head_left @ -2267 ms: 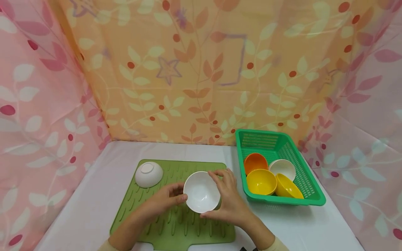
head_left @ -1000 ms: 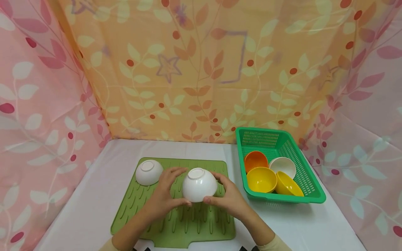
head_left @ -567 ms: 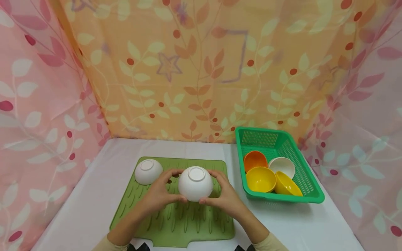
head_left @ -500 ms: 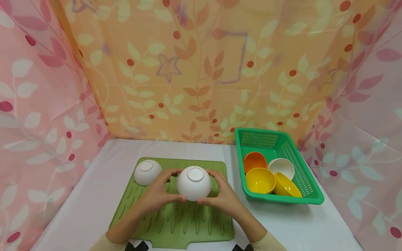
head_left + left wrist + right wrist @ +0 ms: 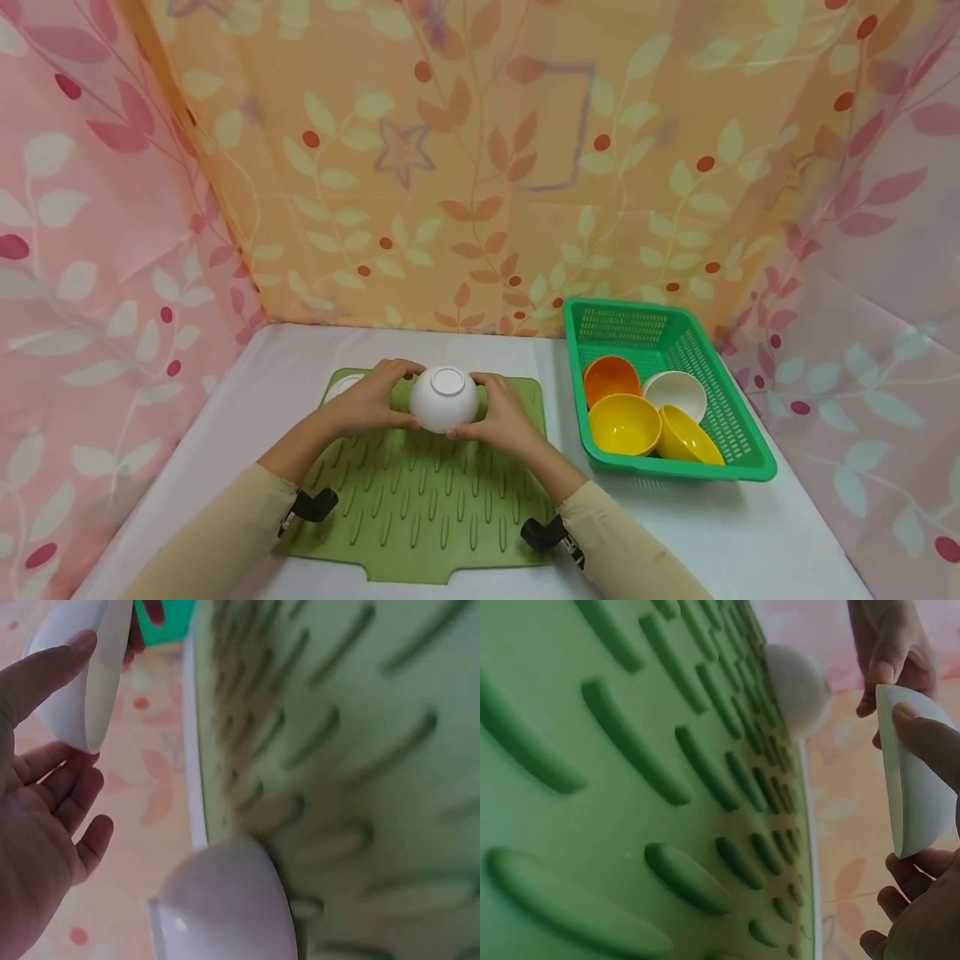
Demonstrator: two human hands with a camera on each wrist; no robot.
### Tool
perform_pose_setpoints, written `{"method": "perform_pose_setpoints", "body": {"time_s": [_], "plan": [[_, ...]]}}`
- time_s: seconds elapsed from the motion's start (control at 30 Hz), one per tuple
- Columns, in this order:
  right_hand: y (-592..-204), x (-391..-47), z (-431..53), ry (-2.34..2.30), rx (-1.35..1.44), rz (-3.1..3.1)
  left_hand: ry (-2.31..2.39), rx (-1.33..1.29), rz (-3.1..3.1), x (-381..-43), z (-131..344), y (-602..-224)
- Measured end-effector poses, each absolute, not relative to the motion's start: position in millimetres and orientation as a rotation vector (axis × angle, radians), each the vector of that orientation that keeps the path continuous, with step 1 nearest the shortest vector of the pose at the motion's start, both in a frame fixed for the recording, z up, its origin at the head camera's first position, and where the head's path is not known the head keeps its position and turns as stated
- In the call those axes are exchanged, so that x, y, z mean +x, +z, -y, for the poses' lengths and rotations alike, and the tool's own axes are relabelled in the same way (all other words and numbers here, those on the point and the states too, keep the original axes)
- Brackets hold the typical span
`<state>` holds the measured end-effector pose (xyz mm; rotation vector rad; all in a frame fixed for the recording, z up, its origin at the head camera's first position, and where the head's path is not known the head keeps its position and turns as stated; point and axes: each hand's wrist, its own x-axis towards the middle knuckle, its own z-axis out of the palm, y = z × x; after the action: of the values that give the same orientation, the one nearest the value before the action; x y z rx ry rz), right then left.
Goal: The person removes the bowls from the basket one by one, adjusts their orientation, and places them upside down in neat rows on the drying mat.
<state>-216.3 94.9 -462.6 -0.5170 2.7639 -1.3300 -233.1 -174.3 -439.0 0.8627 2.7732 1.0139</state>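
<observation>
Nearest, two pale sleeves (image 5: pixel 217 533) reach in over the green mat (image 5: pixel 420 533). Above the mat's far half, the left hand (image 5: pixel 375 398) and right hand (image 5: pixel 495 412) pinch the white bowl (image 5: pixel 442 408) from opposite sides, thumbs near, forefingers far, neither hand nearer than the other. Being round, the bowl has no long axis; it hangs upside down, foot up, and the wrist views show its rim facing the mat across a gap. That gap under the rim seems what matters most. Left of it, beyond the left hand, a second white bowl (image 5: pixel 232 907) sits upside down on the mat. To the right, well apart, a green basket (image 5: pixel 678 472) holds orange, yellow and white bowls (image 5: pixel 625 425); flowered cloth (image 5: pixel 480 208) hangs behind.
</observation>
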Motion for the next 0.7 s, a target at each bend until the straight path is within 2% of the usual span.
{"method": "perform_pose_setpoints", "body": {"time_s": [0.33, 0.7], "plan": [[-480.0, -250.2, -81.2, -1.173, -0.501, -2.800, 0.850, 0.812, -2.794, -267.5, 180.6, -454.2], [-490.8, -260.6, -80.1, -1.088, -0.483, -2.799, 0.664, 0.826, -2.833, -283.6, 175.1, -466.1]]}}
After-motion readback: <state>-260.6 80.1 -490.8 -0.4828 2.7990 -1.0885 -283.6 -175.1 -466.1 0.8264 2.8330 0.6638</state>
